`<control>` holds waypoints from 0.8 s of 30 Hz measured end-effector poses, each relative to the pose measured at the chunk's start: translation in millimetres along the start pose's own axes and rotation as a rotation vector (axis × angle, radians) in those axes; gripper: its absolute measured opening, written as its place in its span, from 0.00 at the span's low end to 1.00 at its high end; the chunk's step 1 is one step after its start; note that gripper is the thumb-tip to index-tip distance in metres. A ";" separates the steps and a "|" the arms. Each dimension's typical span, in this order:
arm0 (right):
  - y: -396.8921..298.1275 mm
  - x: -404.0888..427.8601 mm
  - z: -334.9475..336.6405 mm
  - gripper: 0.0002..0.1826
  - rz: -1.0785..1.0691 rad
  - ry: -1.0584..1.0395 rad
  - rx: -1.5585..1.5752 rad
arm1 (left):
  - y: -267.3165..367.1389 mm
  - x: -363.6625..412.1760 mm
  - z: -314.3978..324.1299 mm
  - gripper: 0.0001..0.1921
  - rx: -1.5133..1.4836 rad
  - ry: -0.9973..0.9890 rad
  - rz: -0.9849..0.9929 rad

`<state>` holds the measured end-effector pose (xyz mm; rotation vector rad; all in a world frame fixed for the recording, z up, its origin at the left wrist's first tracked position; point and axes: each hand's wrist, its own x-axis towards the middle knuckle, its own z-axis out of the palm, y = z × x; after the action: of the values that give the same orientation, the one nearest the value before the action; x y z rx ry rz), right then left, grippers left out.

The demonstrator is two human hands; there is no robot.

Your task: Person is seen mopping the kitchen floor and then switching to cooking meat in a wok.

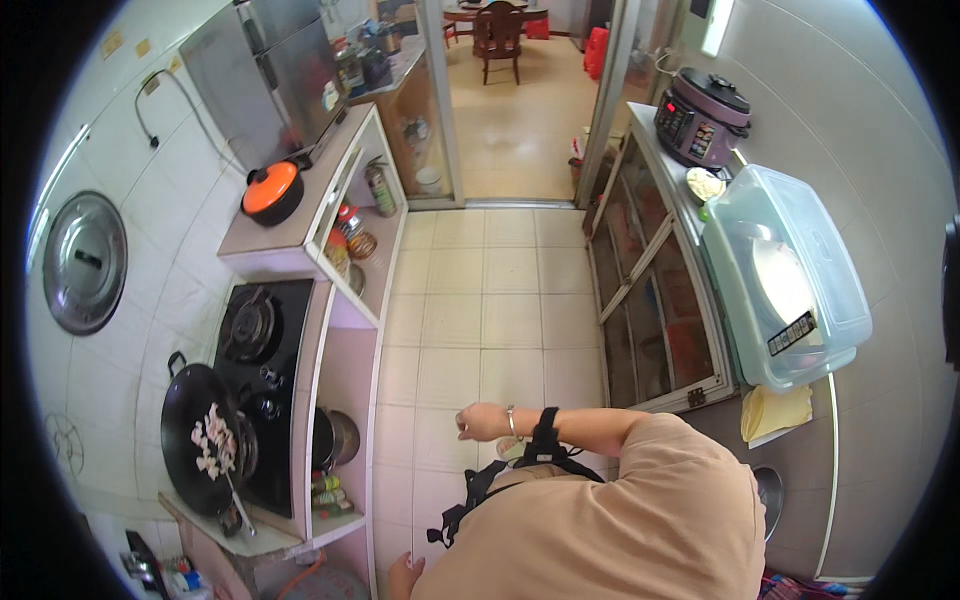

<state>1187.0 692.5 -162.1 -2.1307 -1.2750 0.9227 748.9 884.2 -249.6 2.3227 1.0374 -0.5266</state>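
My right hand (480, 421) hangs over the tiled floor with its fingers curled in and nothing visible in them. There is a bracelet (511, 422) on its wrist, with a black strap further up the arm. At the bottom edge my left hand (405, 577) shows only in part; my body hides the rest. To the left, a black wok (180, 427) sits on the gas stove (281, 450) and holds pale pinkish pieces of food (215, 442), perhaps meat. The metal handle of a utensil (243, 514) leans out over the wok's near rim. Neither hand touches the wok.
An orange-lidded pot (271, 191) stands on the counter beyond the stove. A metal lid (86, 262) hangs on the left wall. Along the right run a glass-fronted cabinet (660, 300), a purple electric cooker (701, 124) and a translucent lidded bin (817, 247). A doorway opens ahead.
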 end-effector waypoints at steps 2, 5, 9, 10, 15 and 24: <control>2.8 -5.4 0.7 0.15 -0.019 0.002 0.039 | 14.0 12.8 -3.3 0.29 -0.001 0.009 0.035; 11.5 -10.0 6.5 0.16 0.010 -0.051 -0.017 | 28.0 17.8 -14.4 0.28 -0.015 0.034 0.059; 40.2 -19.4 8.2 0.18 0.007 -0.194 -0.067 | 52.3 22.6 -52.1 0.25 -0.073 0.201 0.171; 61.8 -21.0 3.2 0.19 -0.011 -0.203 -0.093 | 90.0 14.0 -83.9 0.24 -0.055 0.178 0.112; 87.9 -73.5 -124.5 0.26 0.215 0.048 -0.109 | 91.9 23.9 -120.1 0.24 0.001 0.082 0.128; -19.5 -219.6 -367.6 0.18 0.346 0.570 -0.483 | 74.7 71.4 -122.1 0.25 -0.037 -0.020 0.133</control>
<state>1379.6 481.1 157.2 -2.7703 -0.9052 0.0732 866.9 957.0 -169.8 2.3297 0.8690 -0.4735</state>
